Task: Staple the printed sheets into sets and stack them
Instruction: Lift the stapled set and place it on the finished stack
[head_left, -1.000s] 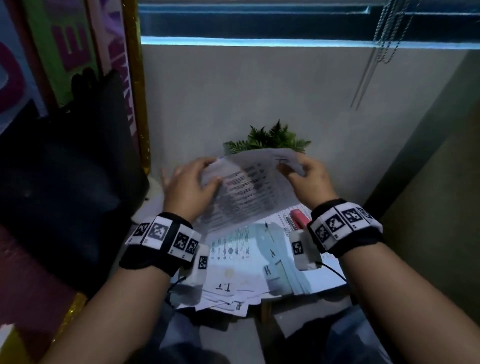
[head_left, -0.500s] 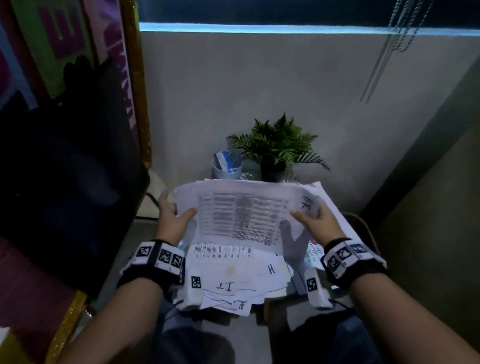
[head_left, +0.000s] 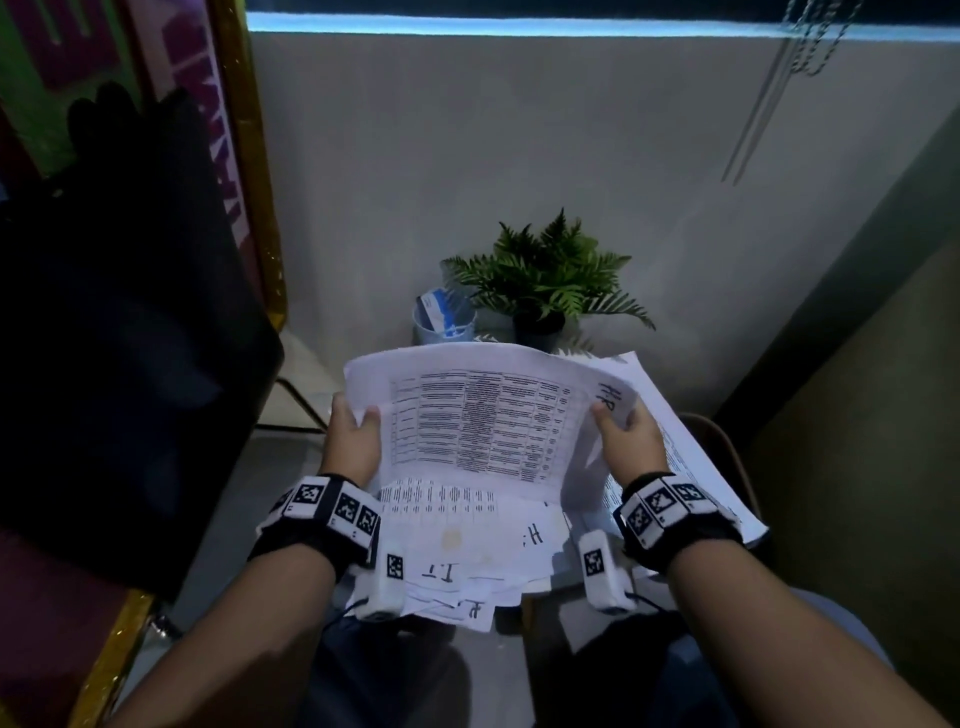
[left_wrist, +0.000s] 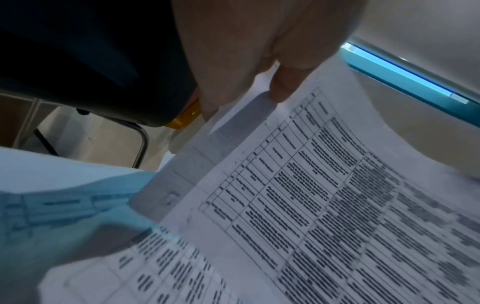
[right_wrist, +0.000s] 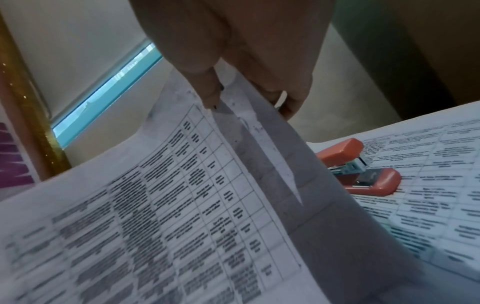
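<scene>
I hold a set of printed sheets with a table of text, sagging between both hands above the small table. My left hand pinches its left edge, thumb on top; the left wrist view shows the thumb on the sheets. My right hand pinches the right edge near a handwritten mark; in the right wrist view the fingers grip the sheets. A red stapler lies on printed pages to the right, hidden in the head view.
Loose printed pages lie piled on the table under the held set, more spread right. A potted fern and a cup of items stand at the back by the wall. A black chair is at left.
Both hands lowered the sheets from an upright, raised position to a flatter one near the table. The fern and cup came into view; the stapler went out of the head view.
</scene>
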